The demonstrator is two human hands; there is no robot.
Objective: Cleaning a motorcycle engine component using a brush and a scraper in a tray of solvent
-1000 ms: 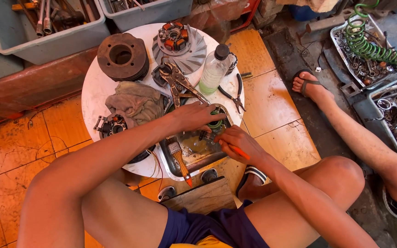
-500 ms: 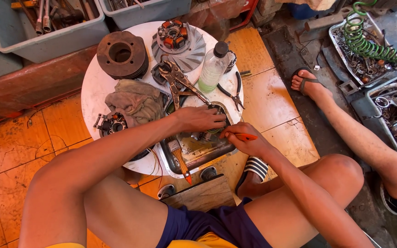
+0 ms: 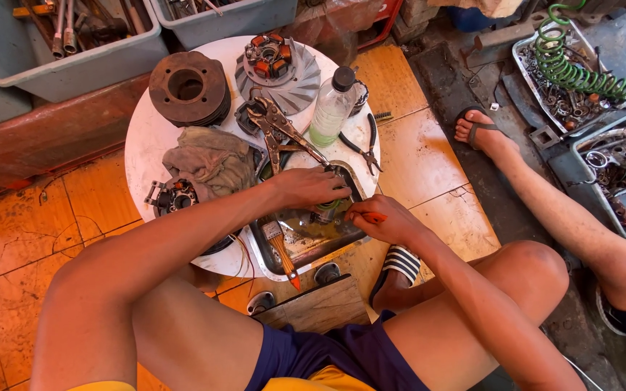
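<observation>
My left hand (image 3: pixel 306 187) reaches over a shallow metal tray (image 3: pixel 266 255) on a round white table (image 3: pixel 146 141). Its fingers pinch a small part with green wire inside the tray. My right hand (image 3: pixel 384 219) rests at the tray's right edge, closed on an orange-handled tool (image 3: pixel 372 216) whose tip is hidden. A paintbrush (image 3: pixel 282 252) with an orange handle lies in the tray.
On the table are a rusty cylinder (image 3: pixel 188 87), a finned flywheel (image 3: pixel 278 66), a clear bottle (image 3: pixel 332 107), large pliers (image 3: pixel 284 134), black pliers (image 3: pixel 368 143), a rag (image 3: pixel 210 161). Grey bins (image 3: pixel 59 54) stand behind. Another person's leg (image 3: pixel 545 206) stretches at right beside parts trays (image 3: pixel 581 80).
My right hand has slid a little right and down along the tray's edge with the orange tool. My left hand stays over the tray.
</observation>
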